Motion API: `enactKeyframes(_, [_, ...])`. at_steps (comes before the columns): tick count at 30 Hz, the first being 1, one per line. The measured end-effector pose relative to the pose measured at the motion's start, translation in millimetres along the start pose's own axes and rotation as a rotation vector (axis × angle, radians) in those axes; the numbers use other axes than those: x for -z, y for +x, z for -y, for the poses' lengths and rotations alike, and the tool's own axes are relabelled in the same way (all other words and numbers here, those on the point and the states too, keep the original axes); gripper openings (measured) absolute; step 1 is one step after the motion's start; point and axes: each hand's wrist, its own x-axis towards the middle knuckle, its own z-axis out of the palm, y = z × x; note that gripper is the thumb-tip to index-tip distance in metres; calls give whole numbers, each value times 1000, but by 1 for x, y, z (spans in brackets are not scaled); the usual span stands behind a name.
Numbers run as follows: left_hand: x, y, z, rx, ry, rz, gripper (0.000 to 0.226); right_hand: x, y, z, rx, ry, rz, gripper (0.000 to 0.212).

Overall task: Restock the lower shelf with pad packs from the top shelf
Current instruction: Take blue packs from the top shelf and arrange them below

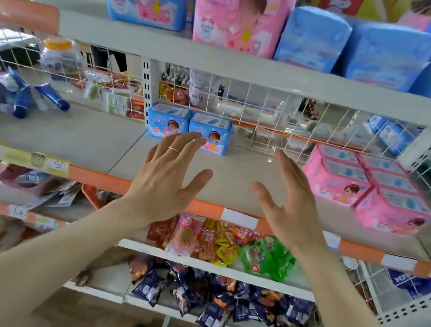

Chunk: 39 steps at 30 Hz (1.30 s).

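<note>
Both hands are up and empty: left hand and right hand spread open, palms facing each other over the lower shelf. Two blue pad packs sit just beyond the left fingertips; pink packs lie right of the right hand; more packs wait on the top shelf above.

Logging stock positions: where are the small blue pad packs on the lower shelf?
In the head view, the two small blue pad packs stand side by side at the back of the lower shelf, just beyond the left hand.

Both hands empty, fingers spread
</note>
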Motion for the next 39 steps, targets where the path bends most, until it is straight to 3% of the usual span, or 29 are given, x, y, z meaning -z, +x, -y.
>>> enactKeyframes(13, [92,55,-25,-150,27,-273,58,79,47,77,323,52,-209,62])
enactKeyframes(31, [138,126,70,-131,29,-400,59,53,151,161,451,39,-272,59])
enactKeyframes(35, [158,151,120,-41,-45,-438,59,27,177,189,482,32,-265,57])
enactKeyframes(39, [172,186,173,212,-224,-368,87,-5,187,204,546,54,-278,55])
